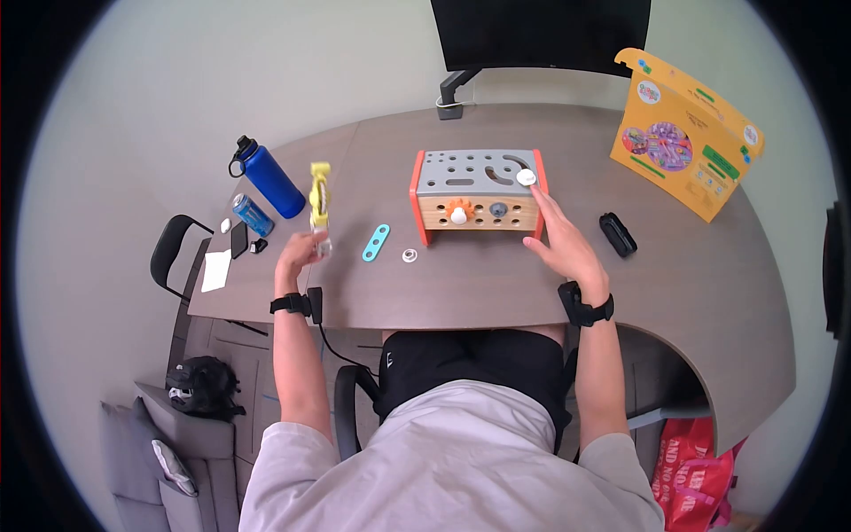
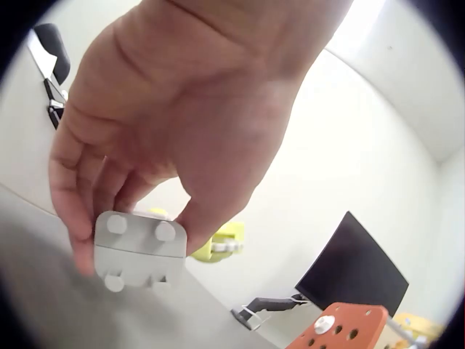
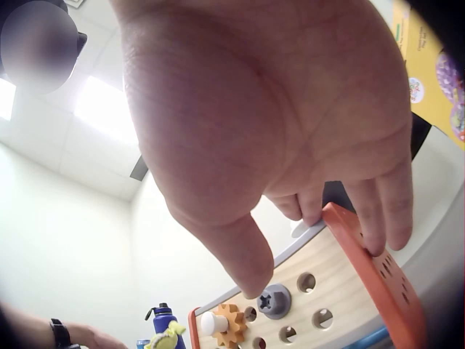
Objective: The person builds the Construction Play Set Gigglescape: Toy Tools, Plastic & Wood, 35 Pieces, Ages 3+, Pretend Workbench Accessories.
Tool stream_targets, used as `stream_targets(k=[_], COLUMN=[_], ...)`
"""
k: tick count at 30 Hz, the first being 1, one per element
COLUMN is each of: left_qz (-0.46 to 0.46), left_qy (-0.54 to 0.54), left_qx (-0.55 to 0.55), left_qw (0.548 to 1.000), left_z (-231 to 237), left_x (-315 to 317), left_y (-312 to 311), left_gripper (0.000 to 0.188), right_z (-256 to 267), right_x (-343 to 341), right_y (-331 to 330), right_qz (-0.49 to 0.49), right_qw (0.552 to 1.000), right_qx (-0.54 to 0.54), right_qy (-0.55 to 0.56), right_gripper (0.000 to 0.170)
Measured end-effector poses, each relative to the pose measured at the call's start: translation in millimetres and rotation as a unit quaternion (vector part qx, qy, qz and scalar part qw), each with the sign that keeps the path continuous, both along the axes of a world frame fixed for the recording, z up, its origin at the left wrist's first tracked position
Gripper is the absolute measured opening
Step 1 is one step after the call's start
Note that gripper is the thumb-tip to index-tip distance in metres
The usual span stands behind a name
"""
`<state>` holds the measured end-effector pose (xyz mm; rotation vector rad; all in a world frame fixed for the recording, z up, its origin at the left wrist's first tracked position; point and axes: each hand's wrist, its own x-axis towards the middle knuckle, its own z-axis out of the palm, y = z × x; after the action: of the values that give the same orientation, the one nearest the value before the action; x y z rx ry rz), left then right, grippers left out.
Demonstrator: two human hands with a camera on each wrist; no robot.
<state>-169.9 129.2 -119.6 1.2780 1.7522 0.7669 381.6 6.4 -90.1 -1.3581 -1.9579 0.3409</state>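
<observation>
My left hand [image 1: 302, 251] holds up a yellow toy [image 1: 320, 197] by its light grey base [image 2: 140, 251], thumb on one side and fingers on the other. Short pegs stick out of the base's underside. My right hand [image 1: 567, 250] is at the right end of a wooden toy workbench [image 1: 479, 191], fingers extended along its red side panel [image 3: 374, 280]. Close to those fingertips, a white round piece [image 1: 526, 177] sits on the grey top. On the bench's front are an orange gear [image 3: 231, 323] with a white centre and a grey bolt head [image 3: 274, 301].
A turquoise strip with holes [image 1: 376, 243] and a white ring [image 1: 409, 255] lie left of the bench. A blue bottle [image 1: 272, 182] and a can [image 1: 253, 215] stand at the left. Rightward are a black case [image 1: 618, 235] and a yellow box [image 1: 683, 133]; a monitor [image 1: 541, 34] is behind.
</observation>
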Motion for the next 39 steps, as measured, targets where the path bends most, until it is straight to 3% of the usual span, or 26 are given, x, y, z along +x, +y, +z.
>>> stream_targets(k=[1,2,4,5,7,8,10,14,16,22,27,30,32,37,38,39], left_qz=[-0.033,-0.034,-0.1,-0.099,-0.091,-0.093,-0.23,-0.306,-0.349,-0.332,-0.326,-0.337,-0.317,-0.31,-0.312,-0.271], left_qy=[-0.069,-0.069,-0.19,-0.191,-0.066,-0.071,-0.225,-0.166,0.137,0.122,0.189,0.113,0.096,0.173,0.172,0.09], left_qx=[0.042,0.042,0.162,0.165,0.405,0.416,0.308,0.297,0.407,0.39,0.355,0.372,0.344,0.347,0.346,0.36], left_qw=[0.996,0.996,0.963,0.962,0.907,0.902,0.895,0.889,0.833,0.85,0.856,0.858,0.879,0.868,0.868,0.888], left_z=[10,15,26,31,52,63,79,66,63,59,49,48,62,47,46,44], left_x=[10,19,38,51,86,99,120,165,180,209,209,215,223,205,201,197], left_y=[-1,5,20,21,33,44,59,103,126,147,159,154,128,131,130,122], left_gripper=[0.042,0.042,0.041,0.041,0.037,0.037,0.038,0.037,0.031,0.022,0.023,0.029,0.027,0.04,0.04,0.04], right_z=[0,0,3,0,-6,-4,-2,-3,-6,-5,-4,-12,-16,18,21,17], right_x=[0,0,-1,-1,2,1,-1,-1,1,-1,-4,6,24,55,60,62], right_y=[-1,-2,-2,-2,3,2,1,0,2,1,-1,4,14,-7,-9,-9], right_qz=[0.004,0.003,-0.001,0.0,0.007,0.012,-0.003,-0.008,0.001,-0.02,-0.021,-0.009,0.082,-0.067,-0.109,-0.133], right_qw=[1.0,1.0,1.0,1.0,1.0,1.0,1.0,1.0,1.0,0.999,1.0,0.999,0.982,0.979,0.979,0.976], right_qx=[-0.002,-0.002,-0.013,-0.01,0.029,0.026,0.009,0.006,0.018,0.029,-0.008,0.032,-0.052,0.029,0.043,0.067], right_qy=[0.001,0.001,0.002,0.0,-0.008,-0.002,-0.01,-0.014,-0.017,-0.023,-0.004,-0.005,0.163,0.188,0.168,0.16], right_gripper=[0.095,0.095,0.095,0.095,0.097,0.097,0.097,0.097,0.097,0.099,0.099,0.089,0.075,0.053,0.048,0.037])
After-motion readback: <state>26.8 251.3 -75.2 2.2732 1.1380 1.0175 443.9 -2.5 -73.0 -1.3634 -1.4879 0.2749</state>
